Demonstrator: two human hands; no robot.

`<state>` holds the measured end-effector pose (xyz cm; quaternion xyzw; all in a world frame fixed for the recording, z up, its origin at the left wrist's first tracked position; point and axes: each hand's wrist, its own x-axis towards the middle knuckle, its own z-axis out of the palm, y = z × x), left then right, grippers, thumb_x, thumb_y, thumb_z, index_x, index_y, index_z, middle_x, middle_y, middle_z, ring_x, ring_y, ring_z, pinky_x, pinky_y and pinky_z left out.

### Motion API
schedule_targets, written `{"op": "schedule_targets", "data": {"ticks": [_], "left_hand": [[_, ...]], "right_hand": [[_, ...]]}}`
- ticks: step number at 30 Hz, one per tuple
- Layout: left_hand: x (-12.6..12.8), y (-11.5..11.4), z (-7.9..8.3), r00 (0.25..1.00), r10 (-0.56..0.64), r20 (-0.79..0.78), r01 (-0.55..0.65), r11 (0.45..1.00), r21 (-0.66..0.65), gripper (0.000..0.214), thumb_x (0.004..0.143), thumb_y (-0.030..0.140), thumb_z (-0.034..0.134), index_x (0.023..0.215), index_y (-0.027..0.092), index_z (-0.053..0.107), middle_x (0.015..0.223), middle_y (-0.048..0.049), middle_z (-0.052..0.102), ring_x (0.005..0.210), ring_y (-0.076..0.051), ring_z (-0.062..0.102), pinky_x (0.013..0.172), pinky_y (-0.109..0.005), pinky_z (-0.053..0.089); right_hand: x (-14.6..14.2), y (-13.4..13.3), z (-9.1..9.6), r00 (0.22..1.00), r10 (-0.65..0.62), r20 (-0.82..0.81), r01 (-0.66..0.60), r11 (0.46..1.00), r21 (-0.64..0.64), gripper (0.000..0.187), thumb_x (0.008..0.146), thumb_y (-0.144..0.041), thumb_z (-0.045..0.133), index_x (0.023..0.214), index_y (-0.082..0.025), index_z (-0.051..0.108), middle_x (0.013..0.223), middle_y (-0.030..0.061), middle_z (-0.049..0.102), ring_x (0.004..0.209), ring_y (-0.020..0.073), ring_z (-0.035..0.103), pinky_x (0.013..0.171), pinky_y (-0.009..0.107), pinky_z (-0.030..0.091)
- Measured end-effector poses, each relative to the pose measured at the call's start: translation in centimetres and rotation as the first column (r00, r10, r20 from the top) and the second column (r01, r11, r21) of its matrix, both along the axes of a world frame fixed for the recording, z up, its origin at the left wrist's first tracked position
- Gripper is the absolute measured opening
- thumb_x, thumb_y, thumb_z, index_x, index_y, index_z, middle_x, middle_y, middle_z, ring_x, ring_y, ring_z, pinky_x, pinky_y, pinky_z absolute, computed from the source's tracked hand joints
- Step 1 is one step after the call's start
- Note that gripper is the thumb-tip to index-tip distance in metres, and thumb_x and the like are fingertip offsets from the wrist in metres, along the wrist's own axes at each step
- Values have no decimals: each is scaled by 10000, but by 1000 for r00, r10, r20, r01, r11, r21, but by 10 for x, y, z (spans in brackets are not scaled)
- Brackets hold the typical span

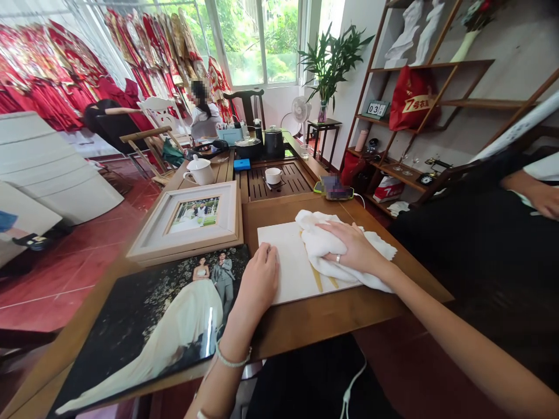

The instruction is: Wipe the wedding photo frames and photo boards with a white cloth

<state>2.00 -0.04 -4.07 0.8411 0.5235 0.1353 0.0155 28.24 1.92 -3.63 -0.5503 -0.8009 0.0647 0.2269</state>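
A flat white panel (286,265) with gold marks lies on the wooden table (332,317) in front of me. My left hand (258,282) rests on the panel's left edge with its fingers curled down, pressing it. My right hand (353,247) lies flat, fingers together, on a crumpled white cloth (321,238) that covers the panel's right part. A ring shows on that hand.
A large glossy wedding photo print (148,331) lies at the left, a framed photo (192,218) behind it. Farther back are a tea tray (275,186) with a white cup (273,175), a teapot (200,170), kettles and a phone (336,191). A person (204,113) sits at the far end. Another person's hand (539,198) is at the right.
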Motion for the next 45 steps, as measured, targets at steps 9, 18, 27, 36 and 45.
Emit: {"op": "schedule_targets", "data": {"ticks": [9, 18, 27, 36, 45], "left_hand": [[0, 1, -1, 1000, -3, 18, 3, 1000, -8, 322, 922, 86, 427, 1232, 81, 515, 1305, -205, 534, 1209, -307, 574, 985, -440, 512], [0, -1, 1, 999, -16, 42, 17, 1000, -23, 297, 915, 74, 407, 1178, 90, 542, 1262, -199, 544, 1195, -302, 575, 977, -439, 513], [-1, -1, 4, 997, -45, 56, 47, 998, -40, 292, 911, 73, 410, 1161, 116, 553, 1237, -176, 550, 1196, -279, 571, 974, -412, 514], [-3, 3, -5, 996, -31, 83, 32, 999, -7, 318, 929, 108, 422, 1235, 102, 506, 1292, -195, 532, 1233, -304, 555, 1008, -450, 500], [-5, 3, -3, 962, -97, 257, 106, 994, -23, 295, 906, 57, 390, 1130, 118, 573, 1195, -168, 566, 1191, -272, 566, 1064, -465, 467]], "right_hand": [[-22, 53, 7, 998, 67, -15, -66, 996, 59, 572, 789, -375, 661, 1323, -188, 580, 1341, 121, 622, 1261, 345, 531, 1044, 524, 412], [-25, -18, 10, 910, 408, 71, -413, 907, 82, 611, 742, -293, 697, 1337, -234, 572, 1401, 134, 563, 1266, 336, 502, 1053, 558, 370], [-30, -41, 17, 891, 450, 55, -451, 893, -8, 610, 744, -295, 696, 1338, -251, 564, 1405, 117, 565, 1280, 322, 498, 1062, 534, 367], [-64, 35, 10, 979, 201, 39, -202, 979, 11, 594, 770, -380, 668, 1328, -208, 562, 1337, 118, 612, 1240, 329, 519, 1031, 499, 395], [-68, 10, 11, 948, 312, 66, -316, 948, 50, 584, 754, -334, 693, 1311, -203, 580, 1360, 143, 592, 1241, 342, 508, 1052, 550, 349]]}}
